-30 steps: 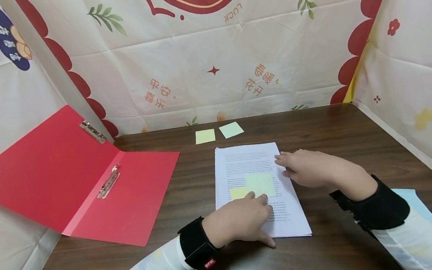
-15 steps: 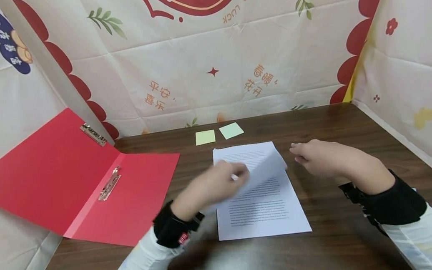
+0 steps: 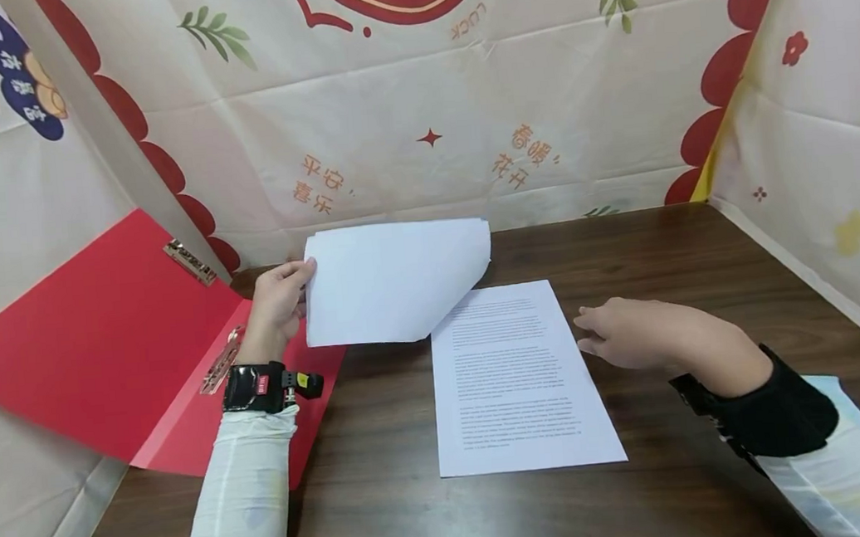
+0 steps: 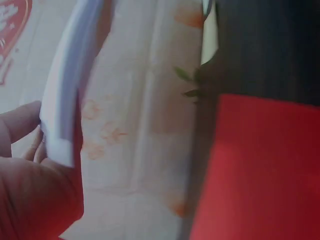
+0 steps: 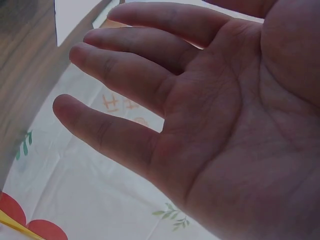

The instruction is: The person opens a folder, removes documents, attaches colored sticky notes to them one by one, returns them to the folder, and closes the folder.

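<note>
My left hand [image 3: 275, 308] pinches the left edge of a few lifted paper sheets [image 3: 394, 283], their blank side toward me in the head view. In the left wrist view the held sheets [image 4: 67, 85] appear nearly edge-on between thumb and fingers. Below and right of them, a printed sheet [image 3: 520, 379] lies flat on the table, its upper left corner overlapped by the lifted ones. My right hand [image 3: 644, 337] hovers just right of that printed sheet, holding nothing; in the right wrist view its fingers [image 5: 120, 65] are spread and nearly straight.
A red folder [image 3: 97, 333] with metal clips [image 3: 219, 362] stands open at the left, partly behind my left forearm. Light blue paper [image 3: 844, 406] lies beside my right forearm on the wooden table [image 3: 387, 504]. A printed cloth [image 3: 388, 97] hangs along the back.
My left hand has lifted the upper sheets off the pile and carried them up and left, over the folder's edge. They now hide the two sticky notes behind. The right hand has backed off slightly rightward.
</note>
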`<state>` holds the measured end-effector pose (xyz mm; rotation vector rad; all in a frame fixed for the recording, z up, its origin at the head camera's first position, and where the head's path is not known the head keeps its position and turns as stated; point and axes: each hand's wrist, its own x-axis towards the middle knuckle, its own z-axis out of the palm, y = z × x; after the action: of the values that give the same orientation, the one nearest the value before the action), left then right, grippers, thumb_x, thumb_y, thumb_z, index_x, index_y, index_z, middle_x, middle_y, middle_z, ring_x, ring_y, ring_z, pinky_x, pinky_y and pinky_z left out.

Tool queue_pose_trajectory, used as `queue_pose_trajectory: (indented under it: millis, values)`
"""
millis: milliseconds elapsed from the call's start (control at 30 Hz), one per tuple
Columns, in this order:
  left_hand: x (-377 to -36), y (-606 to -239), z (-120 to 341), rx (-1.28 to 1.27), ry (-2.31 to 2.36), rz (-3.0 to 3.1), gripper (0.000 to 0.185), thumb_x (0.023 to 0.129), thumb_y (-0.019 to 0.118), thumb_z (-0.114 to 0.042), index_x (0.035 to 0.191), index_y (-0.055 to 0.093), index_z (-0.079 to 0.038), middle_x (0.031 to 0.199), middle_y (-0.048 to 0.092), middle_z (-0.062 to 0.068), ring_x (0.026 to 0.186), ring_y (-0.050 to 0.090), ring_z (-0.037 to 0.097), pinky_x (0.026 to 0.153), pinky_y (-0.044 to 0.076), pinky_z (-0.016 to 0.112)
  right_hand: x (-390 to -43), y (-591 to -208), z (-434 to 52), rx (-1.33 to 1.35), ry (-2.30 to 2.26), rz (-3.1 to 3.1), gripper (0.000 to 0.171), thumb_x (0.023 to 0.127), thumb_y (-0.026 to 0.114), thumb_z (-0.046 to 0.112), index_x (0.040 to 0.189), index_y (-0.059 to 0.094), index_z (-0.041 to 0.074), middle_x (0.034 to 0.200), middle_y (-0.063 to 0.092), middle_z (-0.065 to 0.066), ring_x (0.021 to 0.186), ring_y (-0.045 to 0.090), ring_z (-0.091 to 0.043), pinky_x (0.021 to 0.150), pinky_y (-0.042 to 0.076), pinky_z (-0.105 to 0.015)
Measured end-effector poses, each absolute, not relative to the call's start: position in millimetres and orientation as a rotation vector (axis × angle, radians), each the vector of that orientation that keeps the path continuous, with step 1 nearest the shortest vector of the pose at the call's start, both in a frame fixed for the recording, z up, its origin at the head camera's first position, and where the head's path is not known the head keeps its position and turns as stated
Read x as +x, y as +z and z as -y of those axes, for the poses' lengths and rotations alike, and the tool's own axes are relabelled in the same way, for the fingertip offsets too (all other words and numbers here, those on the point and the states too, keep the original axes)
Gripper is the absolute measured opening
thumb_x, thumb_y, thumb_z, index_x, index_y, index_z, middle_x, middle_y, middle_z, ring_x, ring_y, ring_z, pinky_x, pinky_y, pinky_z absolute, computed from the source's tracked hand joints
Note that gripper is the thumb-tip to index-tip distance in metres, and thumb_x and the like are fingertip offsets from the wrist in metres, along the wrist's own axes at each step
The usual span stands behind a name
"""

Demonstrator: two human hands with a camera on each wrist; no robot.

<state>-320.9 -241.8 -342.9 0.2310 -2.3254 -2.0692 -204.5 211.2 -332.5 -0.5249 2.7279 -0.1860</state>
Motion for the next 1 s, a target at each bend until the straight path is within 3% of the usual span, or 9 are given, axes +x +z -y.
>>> queue_pose_trajectory:
  millis: [300, 433, 533, 633, 833, 1000]
  values:
    - [-317.4, -339.0, 200.5, -0.251, -2.084, 2.401, 0.03, 0.103, 0.072, -0.024, 0.122, 0.075, 0.0, 0.097, 0.073, -0.004, 0.081, 0.071, 0.01, 0.072, 0.063, 0.027, -203.5, -336.1, -209.9, -0.565, -0.188, -2.738, 0.05, 0.106, 0.064, 0.027, 0.144, 0.061, -0.005, 0.151, 0.056, -0.034, 0.133, 0.064, -0.045, 0.106, 0.054, -0.063]
    - [-306.3, -334.2, 180.8, -0.401, -2.222, 2.422, 0.017, 0.105, 0.068, -0.02, 0.11, 0.084, -0.014, 0.095, 0.078, -0.005, 0.084, 0.074, 0.012, 0.074, 0.062, 0.033, -204.5, -333.2, -213.8, -0.542, -0.17, -2.76, 0.051, 0.107, 0.062, 0.026, 0.144, 0.059, -0.009, 0.147, 0.059, -0.035, 0.134, 0.062, -0.048, 0.107, 0.052, -0.065]
    - [-300.8, -334.0, 171.1, -0.411, -2.302, 2.442, 0.022, 0.107, 0.066, -0.02, 0.101, 0.086, -0.026, 0.098, 0.079, -0.006, 0.09, 0.075, 0.014, 0.077, 0.063, 0.036, -204.5, -331.4, -217.0, -0.521, -0.163, -2.773, 0.05, 0.108, 0.059, 0.025, 0.143, 0.058, -0.012, 0.146, 0.059, -0.037, 0.136, 0.059, -0.051, 0.108, 0.051, -0.066]
    - [-297.7, -334.5, 165.3, -0.4, -2.313, 2.456, 0.025, 0.107, 0.066, -0.02, 0.095, 0.086, -0.03, 0.101, 0.078, -0.005, 0.093, 0.074, 0.016, 0.078, 0.061, 0.038, -203.5, -329.6, -219.9, -0.491, -0.171, -2.787, 0.049, 0.109, 0.057, 0.022, 0.143, 0.058, -0.013, 0.147, 0.057, -0.038, 0.137, 0.058, -0.052, 0.108, 0.05, -0.067]
    - [-297.5, -332.7, 163.3, -0.376, -2.253, 2.482, 0.017, 0.105, 0.069, -0.021, 0.108, 0.085, -0.018, 0.104, 0.076, -0.003, 0.093, 0.073, 0.016, 0.078, 0.061, 0.037, -203.4, -325.9, -224.6, -0.478, -0.183, -2.817, 0.046, 0.108, 0.057, 0.017, 0.142, 0.056, -0.015, 0.139, 0.063, -0.037, 0.113, 0.07, -0.039, 0.098, 0.058, -0.06]
    - [-314.9, -332.4, 179.1, -0.128, -2.169, 2.527, 0.038, 0.104, 0.07, -0.033, 0.132, 0.074, -0.007, 0.115, 0.073, 0.002, 0.099, 0.071, 0.018, 0.084, 0.061, 0.038, -203.7, -323.8, -225.0, -0.473, -0.184, -2.822, 0.047, 0.109, 0.056, 0.018, 0.143, 0.056, -0.015, 0.14, 0.062, -0.037, 0.123, 0.067, -0.047, 0.103, 0.055, -0.063]
